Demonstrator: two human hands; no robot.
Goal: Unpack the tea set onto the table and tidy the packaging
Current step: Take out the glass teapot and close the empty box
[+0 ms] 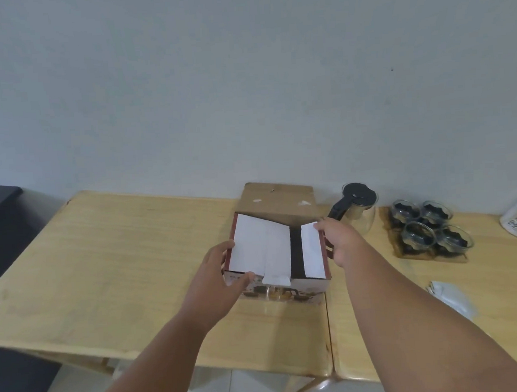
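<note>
With the glass teapot [359, 210] and four cups [431, 229] already set out to the right on the bench [118, 267], the carton [275, 256] sits mid-bench. The left hand [219, 272] grips its near-left corner to steady it, while the right hand [340, 242] pinches the right inner flap [311, 253], apparently folding it shut.

We see bare wooden table [118, 267] left of box [276, 255]: open passage. Right side crowded: glass teapot [357, 210] just beside box, cup cluster [428, 230] beyond.
</note>
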